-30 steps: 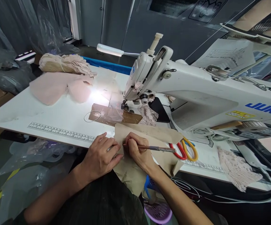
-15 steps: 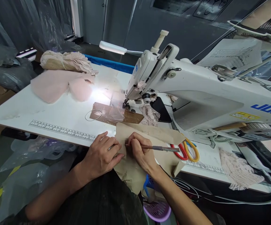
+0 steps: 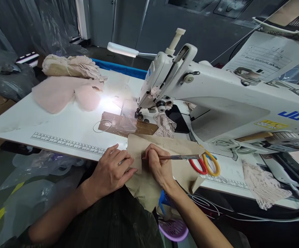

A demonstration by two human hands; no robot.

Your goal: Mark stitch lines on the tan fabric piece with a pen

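A sheet of brown paper [image 3: 141,186] lies over the table's front edge, its lower part hanging down. My left hand [image 3: 117,167] rests on its left side, fingers spread and flat, holding nothing. My right hand [image 3: 159,165] is closed around a slim pen [image 3: 175,157], with its tip side toward the paper and its back end pointing right. The exact tip is hard to make out. Scissors with one red and one yellow handle [image 3: 211,165] lie just right of the pen's end.
A white sewing machine [image 3: 216,89] stands behind the paper. Pink fabric [image 3: 53,93] and a tied lace bundle [image 3: 71,65] lie on the left of the white table [image 3: 17,120]. A lace piece [image 3: 263,186] hangs over the right front edge. A purple basket [image 3: 175,230] stands below.
My right hand has shifted slightly right and up across the paper with the pen. My left hand stays in place. The view has tilted a little.
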